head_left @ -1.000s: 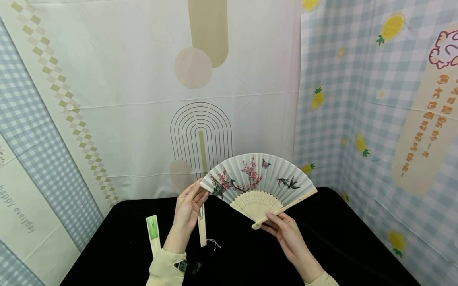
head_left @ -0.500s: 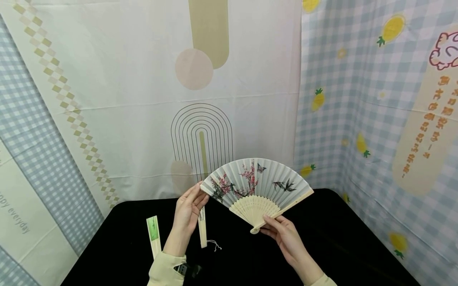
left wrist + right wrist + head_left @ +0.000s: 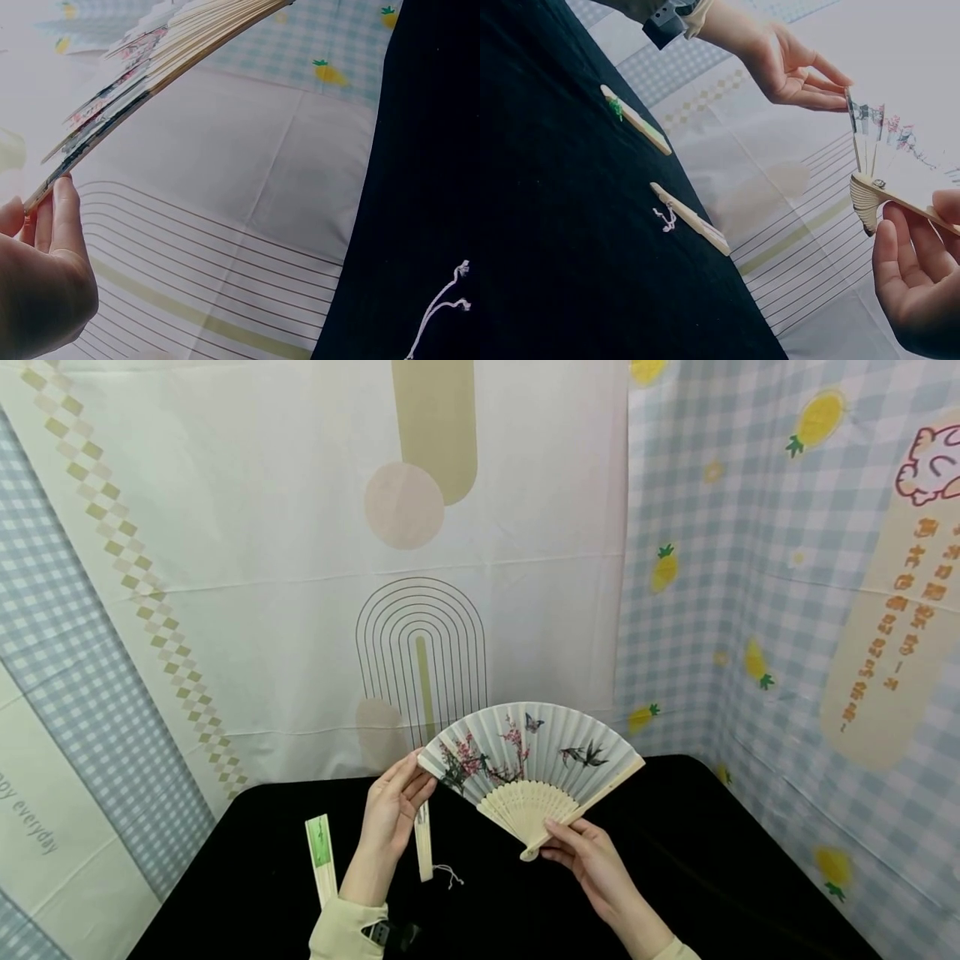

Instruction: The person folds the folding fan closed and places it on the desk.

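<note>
A spread folding fan (image 3: 536, 743) with plum blossoms, a butterfly and a bird on pale fabric is held above the table. My left hand (image 3: 390, 810) pinches its left outer edge between thumb and fingers; the left wrist view shows that grip on the fan's end rib (image 3: 112, 124). My right hand (image 3: 592, 864) grips the right guard stick close to the pivot, and the right wrist view shows the curled fingers (image 3: 911, 255) there. Behind my left hand lies a folded fan (image 3: 424, 852) with a white tassel. Further left is another folded fan (image 3: 321, 852) with a green panel.
The black-covered table (image 3: 720, 877) spans the front of the view. Behind it hangs a white patterned cloth (image 3: 300, 652), with a blue checked, pineapple-printed cloth (image 3: 690, 635) on the right. A dark device (image 3: 378, 933) sits at my left wrist.
The fan has come down slightly and its right side has moved left, so its spread is a little narrower. My right hand moved down and left with it; my left hand stays nearly in place.
</note>
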Available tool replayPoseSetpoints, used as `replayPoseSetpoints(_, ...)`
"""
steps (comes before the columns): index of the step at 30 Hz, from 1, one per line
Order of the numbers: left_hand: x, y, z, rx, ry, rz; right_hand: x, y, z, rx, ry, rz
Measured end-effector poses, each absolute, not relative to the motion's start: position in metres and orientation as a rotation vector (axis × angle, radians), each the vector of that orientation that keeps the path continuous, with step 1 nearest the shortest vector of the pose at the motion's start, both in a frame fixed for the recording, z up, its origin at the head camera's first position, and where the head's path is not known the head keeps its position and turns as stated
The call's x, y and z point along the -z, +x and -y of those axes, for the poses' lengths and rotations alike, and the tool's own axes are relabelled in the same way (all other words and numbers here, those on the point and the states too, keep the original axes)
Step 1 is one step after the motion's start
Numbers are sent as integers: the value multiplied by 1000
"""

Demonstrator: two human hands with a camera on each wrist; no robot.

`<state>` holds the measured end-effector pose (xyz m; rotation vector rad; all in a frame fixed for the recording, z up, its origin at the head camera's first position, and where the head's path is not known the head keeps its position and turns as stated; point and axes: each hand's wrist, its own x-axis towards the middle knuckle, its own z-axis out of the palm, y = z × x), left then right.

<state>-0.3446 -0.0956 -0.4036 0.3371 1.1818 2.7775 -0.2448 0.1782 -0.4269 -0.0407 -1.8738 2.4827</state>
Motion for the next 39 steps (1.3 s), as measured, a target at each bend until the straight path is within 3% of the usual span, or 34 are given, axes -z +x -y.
replayPoseSetpoints(39, 414, -345, 101, -2747, 290, -1187, 436, -247, -169, -2500, -55, 1956)
